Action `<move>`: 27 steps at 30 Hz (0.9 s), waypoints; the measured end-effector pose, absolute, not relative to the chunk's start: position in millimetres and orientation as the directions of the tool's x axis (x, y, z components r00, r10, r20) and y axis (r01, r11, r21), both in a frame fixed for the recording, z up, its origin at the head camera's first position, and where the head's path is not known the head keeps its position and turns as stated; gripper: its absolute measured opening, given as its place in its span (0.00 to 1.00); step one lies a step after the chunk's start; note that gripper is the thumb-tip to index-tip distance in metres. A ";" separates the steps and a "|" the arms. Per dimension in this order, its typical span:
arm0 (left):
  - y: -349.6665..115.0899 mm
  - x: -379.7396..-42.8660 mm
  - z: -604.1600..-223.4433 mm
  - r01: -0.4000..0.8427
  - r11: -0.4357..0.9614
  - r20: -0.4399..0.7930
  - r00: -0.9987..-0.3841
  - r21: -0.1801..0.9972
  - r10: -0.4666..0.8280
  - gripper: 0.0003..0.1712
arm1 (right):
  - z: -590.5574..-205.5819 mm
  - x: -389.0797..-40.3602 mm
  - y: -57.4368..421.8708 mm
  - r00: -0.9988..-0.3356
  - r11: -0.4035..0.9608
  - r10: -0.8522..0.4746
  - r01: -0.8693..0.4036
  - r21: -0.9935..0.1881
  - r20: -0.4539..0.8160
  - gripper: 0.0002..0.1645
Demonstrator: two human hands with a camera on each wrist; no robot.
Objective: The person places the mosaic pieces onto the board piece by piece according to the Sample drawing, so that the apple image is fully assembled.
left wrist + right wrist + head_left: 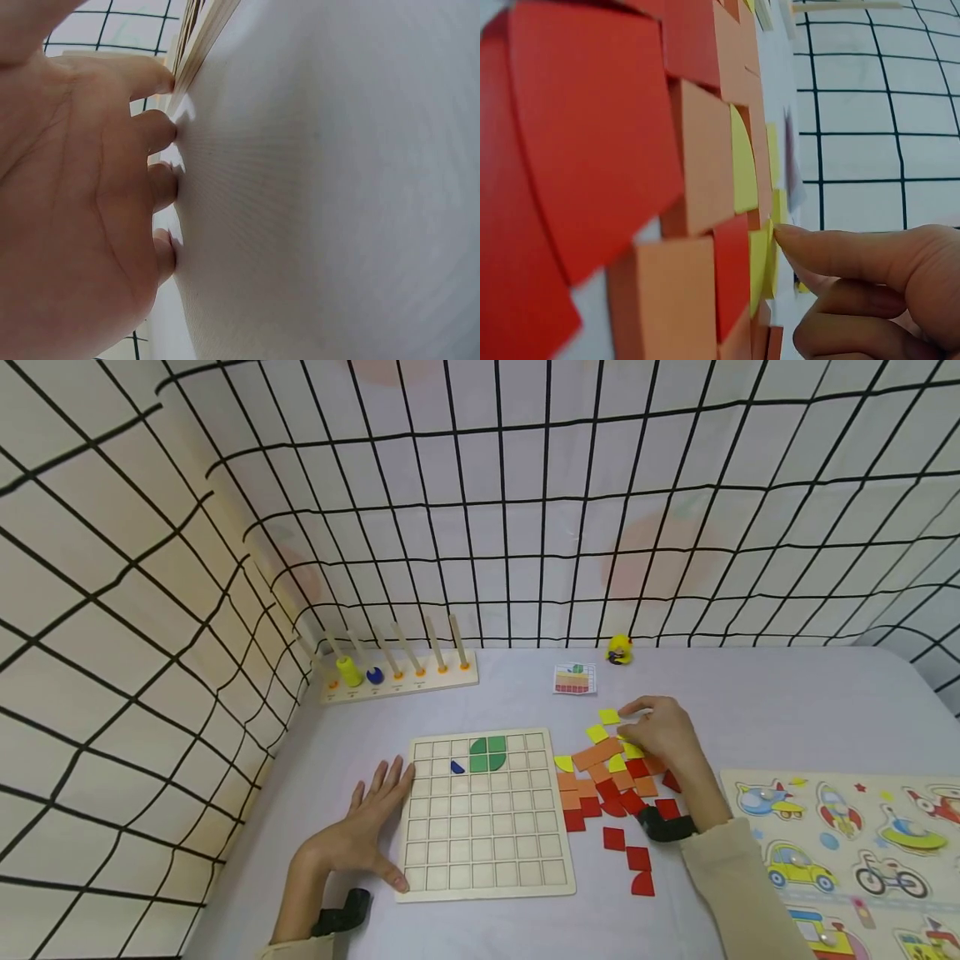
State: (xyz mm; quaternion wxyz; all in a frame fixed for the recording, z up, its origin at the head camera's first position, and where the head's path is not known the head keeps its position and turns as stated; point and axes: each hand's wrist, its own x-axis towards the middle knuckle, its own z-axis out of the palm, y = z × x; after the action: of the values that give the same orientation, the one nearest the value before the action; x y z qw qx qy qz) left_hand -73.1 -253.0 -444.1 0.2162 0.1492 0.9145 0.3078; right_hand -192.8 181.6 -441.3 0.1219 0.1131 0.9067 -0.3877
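Note:
A pale wooden grid board lies flat in the head view, bearing four green quarter-round and square pieces and a small dark blue piece. My left hand is spread along its left edge, thumb at the near corner; in the left wrist view the palm shows, a finger against the board's side. My right hand is over the far end of the loose pieces, beside a yellow square. In the right wrist view its thumb touches a yellow piece; thumb and forefinger look apart from above.
Orange pieces and red pieces lie scattered right of the board. Behind stand a pattern card, a yellow toy figure and a peg rack. A vehicle picture puzzle lies at right; black netting surrounds the table.

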 end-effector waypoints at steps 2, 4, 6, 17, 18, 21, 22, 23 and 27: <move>-252.9 -73.1 -444.3 0.138 0.766 -0.304 -0.862 0.628 0.405 0.91 | -440.9 -191.7 185.4 -0.941 0.673 0.094 0.301 -0.675 -0.326 0.24; -252.8 -73.1 -444.2 0.136 0.764 -0.304 -0.862 0.631 0.405 0.91 | -440.3 -190.3 188.7 -0.936 0.675 0.079 0.303 -0.673 -0.342 0.24; -252.6 -73.0 -443.6 0.134 0.763 -0.304 -0.863 0.633 0.404 0.91 | -439.7 -188.8 191.5 -0.935 0.686 0.078 0.303 -0.662 -0.347 0.25; -251.4 -73.3 -442.1 0.124 0.767 -0.310 -0.865 0.629 0.394 0.91 | -432.4 -183.6 188.4 -0.942 0.748 0.101 0.284 -0.600 -0.320 0.24; -251.4 -73.4 -442.2 0.123 0.767 -0.310 -0.866 0.629 0.393 0.91 | -432.2 -183.6 188.1 -0.942 0.745 0.102 0.286 -0.603 -0.320 0.24; -251.7 -73.6 -442.5 0.124 0.768 -0.308 -0.867 0.628 0.391 0.91 | -432.2 -184.1 189.0 -0.941 0.731 0.096 0.288 -0.618 -0.326 0.24; -251.7 -73.5 -442.4 0.126 0.767 -0.306 -0.867 0.629 0.394 0.91 | -432.3 -184.1 189.5 -0.940 0.727 0.090 0.287 -0.624 -0.329 0.24; -251.8 -73.4 -442.3 0.129 0.766 -0.304 -0.867 0.630 0.396 0.91 | -432.3 -184.1 189.8 -0.941 0.723 0.083 0.284 -0.629 -0.329 0.23; -251.9 -72.7 -442.2 0.135 0.765 -0.300 -0.866 0.630 0.400 0.91 | -432.5 -183.6 189.5 -0.944 0.721 0.071 0.272 -0.637 -0.323 0.20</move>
State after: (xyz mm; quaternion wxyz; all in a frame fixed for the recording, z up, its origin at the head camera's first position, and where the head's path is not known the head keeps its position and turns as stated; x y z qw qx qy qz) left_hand -72.7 -251.9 -442.2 0.2136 0.1464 0.9147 0.3102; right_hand -183.6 189.5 -432.5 0.1390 0.0937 0.9172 -0.3615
